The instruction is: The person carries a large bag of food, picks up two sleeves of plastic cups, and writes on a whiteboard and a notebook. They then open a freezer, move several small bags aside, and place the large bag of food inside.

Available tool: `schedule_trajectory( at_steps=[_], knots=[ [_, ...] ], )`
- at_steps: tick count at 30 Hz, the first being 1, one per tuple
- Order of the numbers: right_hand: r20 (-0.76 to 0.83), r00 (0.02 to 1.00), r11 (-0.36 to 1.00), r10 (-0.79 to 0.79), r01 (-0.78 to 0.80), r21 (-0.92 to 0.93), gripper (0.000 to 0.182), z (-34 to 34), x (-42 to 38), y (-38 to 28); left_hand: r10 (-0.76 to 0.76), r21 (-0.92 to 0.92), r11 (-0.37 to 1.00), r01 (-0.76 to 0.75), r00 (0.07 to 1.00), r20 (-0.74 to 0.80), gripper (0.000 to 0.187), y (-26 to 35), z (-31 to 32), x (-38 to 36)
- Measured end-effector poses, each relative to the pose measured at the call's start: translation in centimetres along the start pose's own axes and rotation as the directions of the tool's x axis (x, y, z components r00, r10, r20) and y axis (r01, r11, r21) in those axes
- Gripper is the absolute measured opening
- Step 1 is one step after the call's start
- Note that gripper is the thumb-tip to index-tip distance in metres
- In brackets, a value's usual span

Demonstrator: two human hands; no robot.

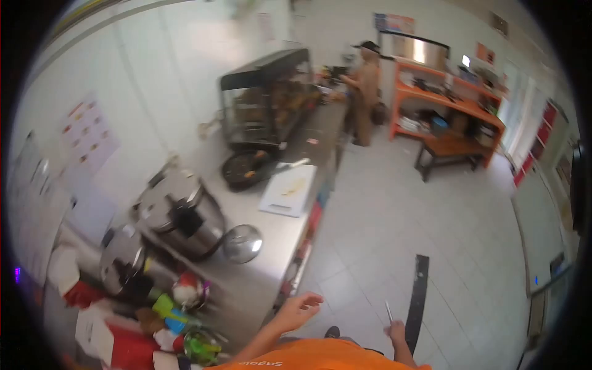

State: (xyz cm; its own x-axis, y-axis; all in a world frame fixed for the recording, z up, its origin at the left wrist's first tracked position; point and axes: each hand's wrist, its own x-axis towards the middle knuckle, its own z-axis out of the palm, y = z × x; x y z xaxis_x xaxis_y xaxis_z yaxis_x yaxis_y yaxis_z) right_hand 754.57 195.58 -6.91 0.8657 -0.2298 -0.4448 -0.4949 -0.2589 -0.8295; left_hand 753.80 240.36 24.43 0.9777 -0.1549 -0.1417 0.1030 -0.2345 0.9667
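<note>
Head view: left hand (pixel 300 308) hangs low by the edge of the steel counter (pixel 277 237), fingers spread and loose, holding nothing, touching nothing. Right hand (pixel 396 331) is closed round a thin pale stick-like item (pixel 388 311) — too small to tell what it is — over the tiled floor, just beside a dark floor strip (pixel 419 299). On the counter: round metal lid (pixel 242 243) nearest the left hand, big rice cooker (pixel 182 213) behind it, white cutting board (pixel 288 190) and black pan (pixel 248 168) further along. Another person (pixel 365 92) stands at the far end of the counter, well apart.
</note>
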Motion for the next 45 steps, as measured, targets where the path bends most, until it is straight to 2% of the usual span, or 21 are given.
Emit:
schedule_trajectory(
  at_steps=[2, 3, 4, 5, 8, 9, 11, 12, 15, 17, 20, 22, 23, 24, 25, 26, 27, 31, 39, 43, 45],
  knots=[
    [0.092, 0.996, 0.994, -0.010, 0.000, 0.107, 0.023, 1.4, 5.7, -5.2, 0.015, 0.115, 0.993, -0.040, 0.978, 0.206, 0.035, 1.2, 2.4, 4.9],
    [0.194, 0.883, 0.858, -0.428, 0.464, -0.219, 0.024, 2.6, 8.7, -7.2, 0.027, 0.212, 0.971, -0.108, 0.935, 0.353, 0.036, 1.5, 3.0, 7.4],
    [0.224, 0.943, 0.954, -0.247, 0.277, -0.116, 0.029, 3.4, 7.1, -15.9, 0.028, 0.123, 0.989, -0.081, 0.923, 0.384, 0.043, -0.9, 3.6, 9.9],
    [0.284, 0.946, 0.970, -0.158, 0.095, 0.222, 0.033, 4.4, 10.2, -17.3, 0.029, 0.116, 0.990, -0.083, 0.912, 0.410, 0.043, -2.2, 5.0, 12.4],
    [0.474, 0.838, 0.946, -0.270, 0.139, 0.293, 0.030, 8.5, 13.1, -27.5, -0.130, -0.211, 0.968, 0.135, 0.991, 0.039, 0.059, -7.2, 5.6, 20.3],
    [0.553, 0.775, 0.931, -0.306, 0.123, 0.344, 0.030, 9.7, 14.0, -30.1, -0.117, -0.215, 0.968, 0.127, 0.991, 0.059, 0.059, -7.2, 4.9, 23.3],
    [0.705, 0.614, 0.931, -0.356, 0.294, 0.214, 0.031, 11.1, 17.0, -34.6, -0.365, -0.578, 0.753, 0.315, 0.930, 0.031, 0.059, -5.6, 3.3, 28.4],
    [0.700, 0.623, 0.935, -0.348, 0.281, 0.215, 0.031, 11.1, 18.5, -36.9, -0.296, -0.665, 0.718, 0.204, 0.955, -0.027, 0.048, -3.4, 2.9, 30.7],
    [0.729, 0.588, 0.873, -0.351, 0.487, 0.028, 0.027, 10.3, 22.8, -43.2, -0.260, -0.595, 0.771, 0.225, 0.965, 0.029, 0.032, -3.9, 0.5, 39.8],
    [0.574, 0.712, 0.852, -0.404, 0.521, -0.046, 0.019, 9.3, 26.2, -46.8, -0.309, -0.614, 0.746, 0.258, 0.951, 0.024, 0.021, -2.2, 0.2, 45.6],
    [0.369, 0.696, 0.754, -0.617, 0.657, 0.021, 0.016, 7.9, 32.5, -49.6, -0.314, -0.651, 0.699, 0.296, 0.945, 0.093, 0.015, 0.6, 0.0, 54.5],
    [0.345, 0.781, 0.792, -0.520, 0.593, -0.148, 0.015, 6.2, 34.7, -53.6, -0.197, -0.583, 0.762, 0.280, 0.959, 0.204, 0.013, -1.0, 0.7, 60.4],
    [0.287, 0.788, 0.793, -0.545, 0.596, -0.130, 0.016, 5.9, 38.5, -51.8, 0.083, -0.586, 0.810, 0.018, 0.986, 0.145, 0.015, -0.9, 1.5, 62.8],
    [0.160, 0.870, 0.884, -0.467, 0.458, 0.091, 0.017, 6.0, 41.1, -51.1, 0.111, -0.650, 0.759, 0.043, 0.975, 0.194, 0.016, 2.2, 1.4, 65.1],
    [0.206, 0.858, 0.866, -0.470, 0.494, -0.080, 0.020, 4.4, 43.9, -51.5, 0.152, -0.594, 0.804, -0.041, 0.979, 0.139, 0.016, -0.7, 3.9, 69.3],
    [0.120, 0.832, 0.839, -0.541, 0.543, 0.014, 0.017, 4.2, 46.0, -52.1, -0.116, -0.677, 0.712, 0.188, 0.982, 0.151, 0.014, 4.9, 2.7, 70.1],
    [0.143, 0.819, 0.828, -0.556, 0.560, 0.009, 0.022, 3.9, 46.0, -55.3, -0.125, -0.711, 0.682, 0.170, 0.985, 0.115, 0.015, 6.1, 3.1, 72.3],
    [0.239, 0.721, 0.721, -0.651, 0.686, -0.104, 0.035, 1.9, 54.6, -62.4, -0.091, -0.804, 0.588, 0.085, 0.995, 0.038, 0.016, 7.7, 4.7, 83.0],
    [0.483, 0.616, 0.748, -0.623, 0.650, 0.135, 0.043, -0.7, 74.0, -78.1, 0.067, -0.802, 0.547, -0.238, 0.968, -0.242, 0.013, 14.0, 3.8, 100.3],
    [0.645, 0.479, 0.699, -0.595, 0.705, 0.122, 0.042, -0.4, 84.9, -82.1, 0.074, -0.769, 0.547, -0.329, 0.935, -0.347, 0.014, 14.6, 2.8, 107.6],
    [0.761, 0.506, 0.910, -0.407, 0.299, 0.288, 0.022, 2.0, 91.7, -81.3, 0.026, -0.729, 0.612, -0.307, 0.929, -0.369, 0.016, 14.5, 1.5, 110.1]
  ],
)
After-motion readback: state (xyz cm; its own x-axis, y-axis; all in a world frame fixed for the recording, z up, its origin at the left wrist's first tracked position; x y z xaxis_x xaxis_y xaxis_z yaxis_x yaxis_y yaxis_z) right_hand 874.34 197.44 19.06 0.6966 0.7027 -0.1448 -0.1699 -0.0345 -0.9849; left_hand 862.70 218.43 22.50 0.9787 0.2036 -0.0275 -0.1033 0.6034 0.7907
